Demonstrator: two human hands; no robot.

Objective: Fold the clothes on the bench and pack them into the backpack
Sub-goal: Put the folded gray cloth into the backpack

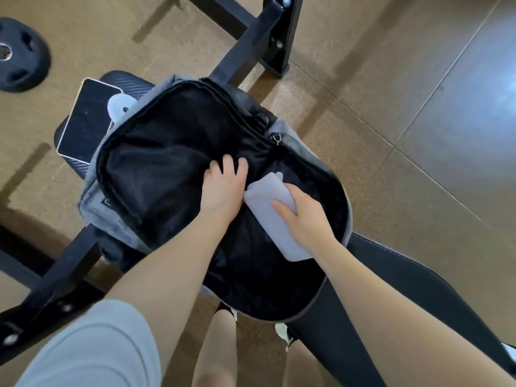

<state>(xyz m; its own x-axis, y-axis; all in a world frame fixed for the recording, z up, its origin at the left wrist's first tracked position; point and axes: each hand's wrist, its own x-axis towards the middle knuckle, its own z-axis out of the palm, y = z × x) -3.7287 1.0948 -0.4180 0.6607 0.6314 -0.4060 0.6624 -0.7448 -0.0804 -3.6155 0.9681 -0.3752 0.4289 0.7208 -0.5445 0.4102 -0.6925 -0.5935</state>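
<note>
A grey backpack with a black lining lies wide open on the black bench. My right hand grips a folded pale lilac cloth and holds it inside the bag's opening. My left hand sits beside it, fingers curled over a fold of the black lining near the middle of the bag. The far ends of the fingers are hidden in the fabric.
A dark tablet with a white round object on it lies on the bench end behind the bag. A black weight plate rests on the brown floor at upper left. Black frame bars cross the floor.
</note>
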